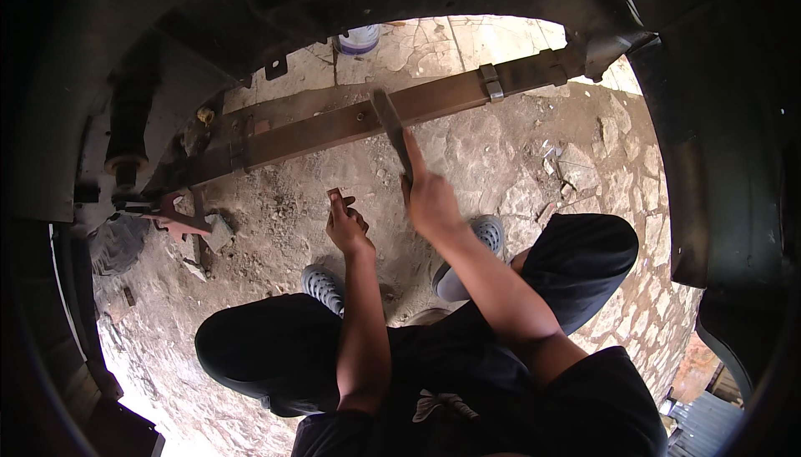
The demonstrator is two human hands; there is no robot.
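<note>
My right hand (435,201) grips a long, flat, dark metal tool (389,119) like a file or scraper blade, the index finger stretched along it. The tool's far end lies across a brown leaf spring (309,136), which runs from lower left to upper right. Whether it touches the spring is hard to tell. My left hand (347,225) is near the spring's underside, apart from it, with fingers curled and thumb up. Whatever it may hold is too small to make out. A metal clip (491,83) wraps the spring farther right.
Dark vehicle bodywork arches overhead and down both sides. A shock absorber (128,136) hangs at left, above a reddish metal stand (179,221) and stones. A white and purple bucket (360,40) stands beyond the spring. My shoes (322,287) rest on rough, dusty stone ground (275,232).
</note>
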